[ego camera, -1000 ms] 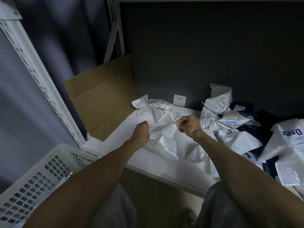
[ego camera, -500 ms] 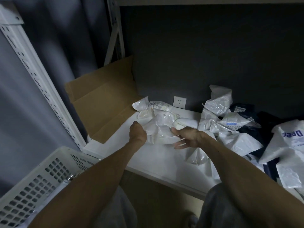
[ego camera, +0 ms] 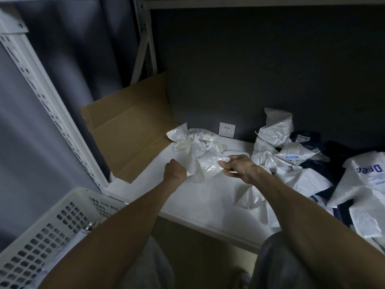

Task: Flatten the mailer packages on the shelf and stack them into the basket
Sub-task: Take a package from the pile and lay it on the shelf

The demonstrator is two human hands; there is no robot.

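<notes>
1. On the white shelf (ego camera: 187,201), a crumpled white mailer (ego camera: 200,157) sits between the person's two hands, with a printed label showing near its far end
2. The left hand (ego camera: 175,171) is against the mailer's left edge; its fingers are curled under and hidden by the back of the hand, so whether it has hold of the plastic cannot be told
3. The right hand (ego camera: 237,166) pinches the mailer's right fold between thumb and fingers
4. Further right on the same shelf, a pile of other mailers (ego camera: 295,157), white and dark blue, lies crumpled, apart from the held one
5. A white perforated basket (ego camera: 62,215) stands below the shelf's front left corner, beside the left forearm
6. A flattened cardboard sheet (ego camera: 129,134) leans at the shelf's left end, and a wall socket (ego camera: 227,130) sits on the dark wall just behind the mailer
</notes>
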